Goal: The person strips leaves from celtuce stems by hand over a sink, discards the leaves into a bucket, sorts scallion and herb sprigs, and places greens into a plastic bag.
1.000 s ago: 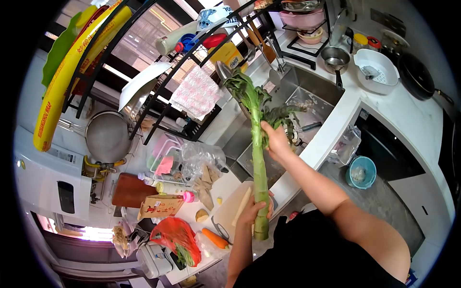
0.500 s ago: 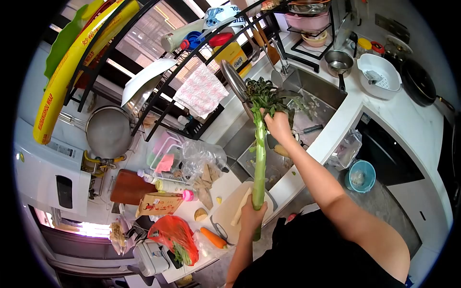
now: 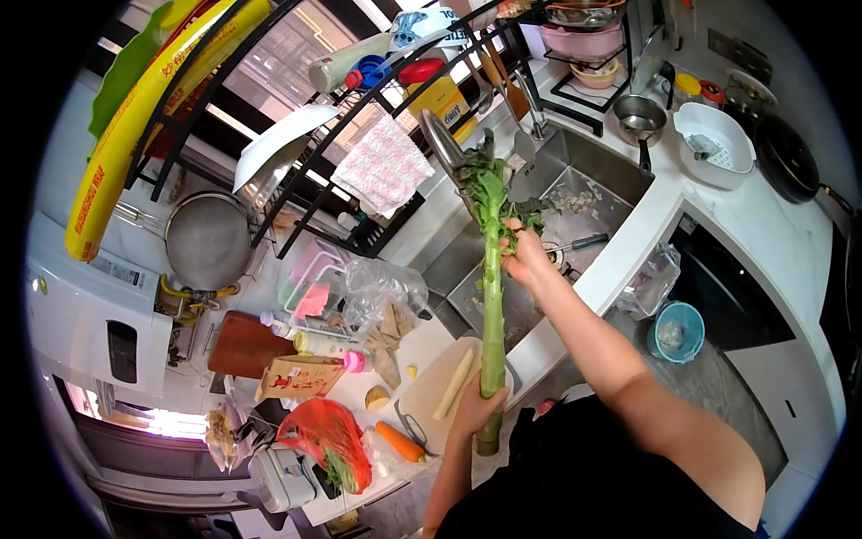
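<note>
A long, thick green stalk (image 3: 493, 314) with dark leaves at its top end stretches from over the sink (image 3: 620, 193) to the counter's front edge. My left hand (image 3: 477, 406) is wrapped round its lower part. Beside the upper stalk, my right hand (image 3: 523, 253) is closed on some of the leaves (image 3: 530, 216). Under the lower stalk lies a pale cutting board (image 3: 431, 386) with a peeled whitish root (image 3: 455, 384) on it. A carrot (image 3: 400, 442) rests left of the board. Scraps are scattered in the sink.
A black rack (image 3: 314, 162) with a hanging cloth (image 3: 383, 169) runs above the sink's far side. A red bag of greens (image 3: 328, 440) and a cardboard box (image 3: 300, 377) stand left. A saucepan (image 3: 639, 119) and white colander (image 3: 715, 144) are right; a blue bucket (image 3: 676, 332) is below.
My right hand has come down and right from the top of the stalk, drawing leaves sideways. The stalk stands more upright in view, and my left hand still grips its lower part.
</note>
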`<action>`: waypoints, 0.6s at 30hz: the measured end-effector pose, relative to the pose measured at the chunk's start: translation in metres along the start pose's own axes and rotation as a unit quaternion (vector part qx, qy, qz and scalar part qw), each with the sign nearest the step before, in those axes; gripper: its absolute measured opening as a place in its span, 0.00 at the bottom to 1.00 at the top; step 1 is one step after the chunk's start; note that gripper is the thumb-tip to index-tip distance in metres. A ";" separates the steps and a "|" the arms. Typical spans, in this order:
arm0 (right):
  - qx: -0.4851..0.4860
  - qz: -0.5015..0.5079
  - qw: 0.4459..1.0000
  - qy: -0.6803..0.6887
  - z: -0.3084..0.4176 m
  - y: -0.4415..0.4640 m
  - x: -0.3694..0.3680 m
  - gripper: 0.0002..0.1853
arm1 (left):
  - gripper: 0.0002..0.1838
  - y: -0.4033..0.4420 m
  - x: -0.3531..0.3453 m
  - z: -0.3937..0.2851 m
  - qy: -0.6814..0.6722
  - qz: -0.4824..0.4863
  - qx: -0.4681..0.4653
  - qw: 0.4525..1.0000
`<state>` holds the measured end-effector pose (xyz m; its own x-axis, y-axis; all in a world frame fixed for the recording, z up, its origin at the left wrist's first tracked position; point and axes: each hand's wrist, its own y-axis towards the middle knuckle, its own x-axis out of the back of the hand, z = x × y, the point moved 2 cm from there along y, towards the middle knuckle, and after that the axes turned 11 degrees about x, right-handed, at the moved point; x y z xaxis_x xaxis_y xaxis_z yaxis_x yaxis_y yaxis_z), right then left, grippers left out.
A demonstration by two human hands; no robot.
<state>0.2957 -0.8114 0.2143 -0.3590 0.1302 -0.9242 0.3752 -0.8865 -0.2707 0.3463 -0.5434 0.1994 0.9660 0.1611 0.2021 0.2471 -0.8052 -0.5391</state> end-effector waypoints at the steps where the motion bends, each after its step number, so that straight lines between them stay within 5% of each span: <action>1: 0.015 0.017 0.999 -0.045 0.003 -0.002 -0.003 0.05 | 0.15 0.000 0.000 0.000 -0.032 0.026 0.000 0.999; 8: -0.017 0.199 0.967 -0.157 0.044 -0.019 -0.027 0.13 | 0.17 -0.006 0.014 0.013 -0.045 0.121 0.013 0.991; 10: -0.041 0.210 0.965 -0.155 0.046 -0.016 -0.028 0.13 | 0.20 -0.007 0.012 0.014 -0.111 0.229 0.014 0.967; 18: 0.018 0.014 0.988 -0.150 0.025 -0.028 -0.023 0.06 | 0.23 -0.003 0.003 0.012 -0.156 0.236 0.002 0.959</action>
<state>0.2722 -0.8010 0.2501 -0.5880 -0.0273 -0.8084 0.3594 -0.9041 -0.2309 0.3496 -0.5334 0.1925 0.9457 -0.0566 -0.3200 -0.2235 -0.8280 -0.5142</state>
